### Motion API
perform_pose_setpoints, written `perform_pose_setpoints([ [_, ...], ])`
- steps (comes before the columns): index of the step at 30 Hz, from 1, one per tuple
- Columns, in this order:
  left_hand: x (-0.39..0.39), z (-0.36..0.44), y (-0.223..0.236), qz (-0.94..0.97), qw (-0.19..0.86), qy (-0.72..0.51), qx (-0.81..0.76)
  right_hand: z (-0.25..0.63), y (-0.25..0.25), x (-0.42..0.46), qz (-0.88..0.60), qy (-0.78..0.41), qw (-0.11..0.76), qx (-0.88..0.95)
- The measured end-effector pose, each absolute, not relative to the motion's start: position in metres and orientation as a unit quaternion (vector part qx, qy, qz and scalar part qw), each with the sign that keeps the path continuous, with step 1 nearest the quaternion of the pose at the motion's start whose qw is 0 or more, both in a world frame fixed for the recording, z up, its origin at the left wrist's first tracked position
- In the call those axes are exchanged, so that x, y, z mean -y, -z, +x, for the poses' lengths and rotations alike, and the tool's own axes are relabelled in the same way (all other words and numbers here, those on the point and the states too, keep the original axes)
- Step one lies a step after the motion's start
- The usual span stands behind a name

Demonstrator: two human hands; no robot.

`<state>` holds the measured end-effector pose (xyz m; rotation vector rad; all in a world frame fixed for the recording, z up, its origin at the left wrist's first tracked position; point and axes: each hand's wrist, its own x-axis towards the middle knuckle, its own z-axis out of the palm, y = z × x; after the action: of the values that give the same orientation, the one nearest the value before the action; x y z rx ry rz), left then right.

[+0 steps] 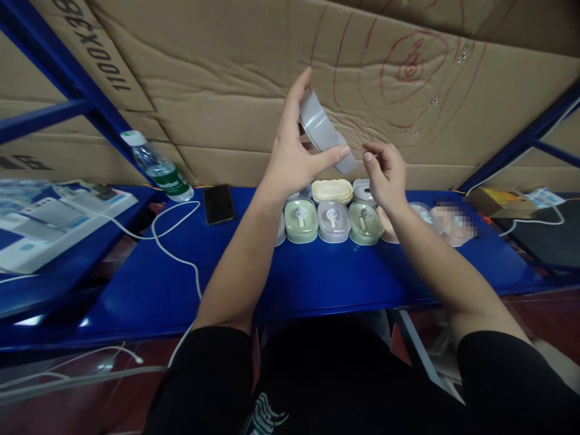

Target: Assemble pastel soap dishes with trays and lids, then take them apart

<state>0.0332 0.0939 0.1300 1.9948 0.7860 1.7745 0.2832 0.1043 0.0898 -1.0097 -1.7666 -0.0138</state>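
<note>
My left hand [294,151] is raised above the blue shelf [272,278] and grips a grey plastic case [322,130] between thumb and fingers, tilted on edge. My right hand [385,172] hovers just right of the case, fingers curled in a loose pinch, its fingertips close to the case's lower end. Whether anything is in the pinch I cannot make out. Below both hands, a row of small lidded cases [333,219] in green, grey and cream lies on the shelf, some stacked.
A black phone [218,203] and a water bottle [158,168] lie at the left of the shelf. White cables [174,241] trail across it. White boxes [54,220] sit far left. Cardboard sheets [226,78] form the back wall, with blue frame struts [525,142] at both sides.
</note>
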Motion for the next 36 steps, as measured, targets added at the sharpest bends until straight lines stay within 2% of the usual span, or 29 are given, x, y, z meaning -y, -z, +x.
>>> perform_pose_setpoints([
  [3, -0.097, 0.043, -0.123, 0.736, 0.116, -0.621, -0.245, 0.288, -0.094, -0.09, -0.362, 0.07, 0.503, 0.782],
  [8, -0.099, 0.059, -0.11, 0.747, 0.126, -0.59, -0.279, 0.301, -0.095, -0.081, -0.317, 0.142, 0.467, 0.813],
  [12, -0.107, 0.053, -0.106, 0.779, 0.141, -0.535, -0.297, 0.34, -0.087, -0.097, -0.379, 0.141, 0.409, 0.818],
  [18, -0.122, 0.041, -0.108, 0.77, 0.161, -0.535, -0.308, 0.418, -0.054, -0.129, -0.508, 0.086, 0.252, 0.819],
  [25, -0.103, 0.042, -0.114, 0.782, 0.203, -0.501, -0.31, 0.44, -0.032, -0.132, -0.568, 0.067, 0.166, 0.803],
  [36, -0.095, 0.043, -0.114, 0.794, 0.193, -0.496, -0.294, 0.432, -0.027, -0.14, -0.541, 0.043, 0.153, 0.826],
])
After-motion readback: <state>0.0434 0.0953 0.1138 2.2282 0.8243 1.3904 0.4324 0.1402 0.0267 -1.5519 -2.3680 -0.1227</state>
